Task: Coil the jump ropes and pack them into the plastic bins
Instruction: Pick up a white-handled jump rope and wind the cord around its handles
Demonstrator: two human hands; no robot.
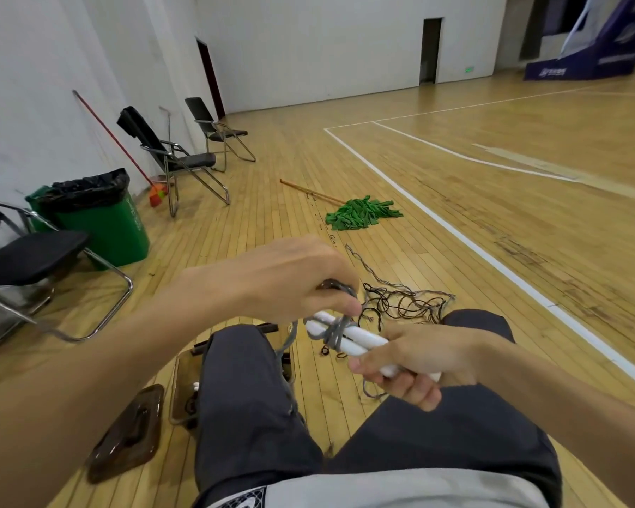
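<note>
Wide wooden gym floor [235, 221], white walls behind, and plenty of bare boards running off to the far right. Far left, a black folding chair [33, 258] sits at the frame edge with a green trash bin [103, 221] just behind it. Down low, a brown lid [129, 434] lies flat on the floor, and just right of it is the brown plastic bin [175, 390], its right side hidden behind the person's left leg. Centre now: the left hand [290, 276] has its fingers curled and pinches the grey rope [336, 333] right above the white handles [360, 341]. That rope is wound in several turns round both handles, held side by side. The right hand [415, 364] grips their near ends, fingers wrapped tight. Just beyond, between the knees, a loose tangle of dark ropes [400, 302] sprawls on the boards. Further out lies a green mop [360, 214], and right of it a white court line [455, 232] cuts diagonally, with open floor past it.
</note>
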